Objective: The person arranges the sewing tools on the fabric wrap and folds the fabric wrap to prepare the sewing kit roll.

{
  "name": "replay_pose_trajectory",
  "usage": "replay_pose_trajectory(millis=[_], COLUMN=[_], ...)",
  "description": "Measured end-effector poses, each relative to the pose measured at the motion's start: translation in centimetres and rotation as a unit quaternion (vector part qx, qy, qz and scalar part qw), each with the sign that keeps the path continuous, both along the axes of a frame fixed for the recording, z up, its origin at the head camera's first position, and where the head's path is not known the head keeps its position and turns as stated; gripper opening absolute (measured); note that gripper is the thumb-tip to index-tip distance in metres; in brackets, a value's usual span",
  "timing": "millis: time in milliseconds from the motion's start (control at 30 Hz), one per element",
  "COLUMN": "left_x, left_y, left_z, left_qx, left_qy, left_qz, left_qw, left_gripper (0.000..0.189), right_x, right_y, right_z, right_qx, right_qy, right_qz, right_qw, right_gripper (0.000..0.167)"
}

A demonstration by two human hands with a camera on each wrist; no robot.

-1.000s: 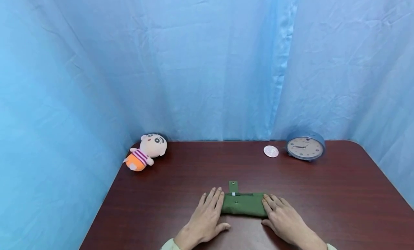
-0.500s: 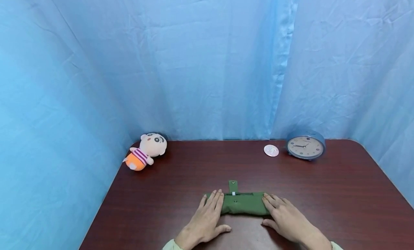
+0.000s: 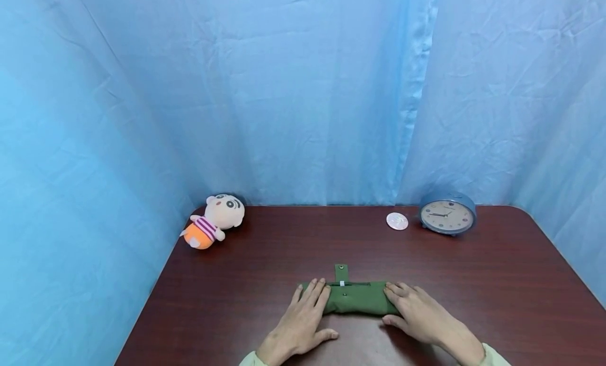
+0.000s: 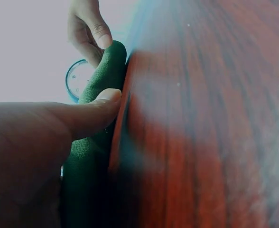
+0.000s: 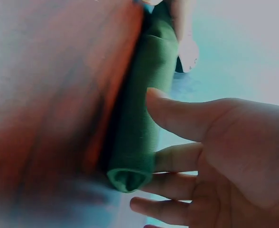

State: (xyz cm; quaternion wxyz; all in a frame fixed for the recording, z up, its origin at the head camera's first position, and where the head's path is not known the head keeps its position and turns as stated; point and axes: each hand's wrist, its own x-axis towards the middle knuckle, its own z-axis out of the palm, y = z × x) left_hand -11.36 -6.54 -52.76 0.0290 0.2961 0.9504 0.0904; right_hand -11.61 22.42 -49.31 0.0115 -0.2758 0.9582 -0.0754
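A rolled green cloth pouch lies crosswise on the table, its narrow strap with a metal snap stretched out toward the far side. A small white tag shows at its upper edge, and another snap sits on its front. My left hand rests on the left end, fingers fairly straight and thumb out on the near side. On the right end, the fingertips of my right hand touch the cloth, with the thumb apart from the other fingers. The right wrist view shows the roll's hollow end beside my fingers.
A plush doll with a striped shirt and orange shorts lies at the table's far left. A blue alarm clock stands at the far right, next to a round whitish disc. Blue curtains surround the dark wooden table.
The pouch's left end now shows past my left fingers, unlike a second ago. My right hand has shifted very slightly, with its fingers a little more bent. The other things have stayed put.
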Motion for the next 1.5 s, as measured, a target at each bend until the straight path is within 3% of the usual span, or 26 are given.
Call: replay_pose_trajectory(millis=[133,367,467,600,800,933,1100,1333,1500], left_x=[0.0,-0.1,0.0,-0.1,-0.3,-0.3,-0.2,-0.1,-0.1], left_y=[0.1,0.0,0.0,-0.1,0.0,-0.1,0.0,0.1,0.1], left_z=[0.1,0.3,0.2,0.1,0.0,0.0,-0.1,-0.1,0.1], left_qx=[-0.007,-0.016,-0.017,-0.014,-0.01,-0.01,-0.017,-0.02,-0.021], left_qy=[-0.004,-0.007,-0.009,-0.02,-0.033,-0.023,-0.001,0.007,0.007], left_qz=[0.005,0.004,0.003,0.001,0.004,0.002,0.004,0.004,0.002], left_qw=[1.0,0.9998,0.9998,0.9997,0.9994,0.9997,0.9998,0.9998,0.9998], left_gripper=[0.091,0.09,0.09,0.089,0.09,0.09,0.089,0.09,0.09], right_x=[-1.0,-3.4,-4.8,-7.1,-9.4,-10.0,-10.3,-10.2,-9.3], right_y=[-0.3,-2.2,-3.7,-5.2,-6.4,-7.0,-7.3,-6.9,-6.6], right_z=[1.0,2.2,1.9,0.8,-0.2,-0.6,-1.2,-1.4,-0.7], right_qx=[0.008,-0.017,-0.048,-0.109,-0.151,-0.158,-0.182,-0.27,-0.291], right_qy=[-0.031,-0.002,-0.049,-0.126,-0.164,-0.174,-0.156,-0.187,-0.169], right_qz=[-0.005,-0.013,-0.041,-0.049,-0.042,-0.053,-0.05,-0.051,-0.031], right_qw=[0.9995,0.9998,0.9968,0.9848,0.974,0.9706,0.9694,0.9431,0.9412], right_gripper=[0.057,0.034,0.026,0.021,0.022,0.026,0.018,0.018,0.013])
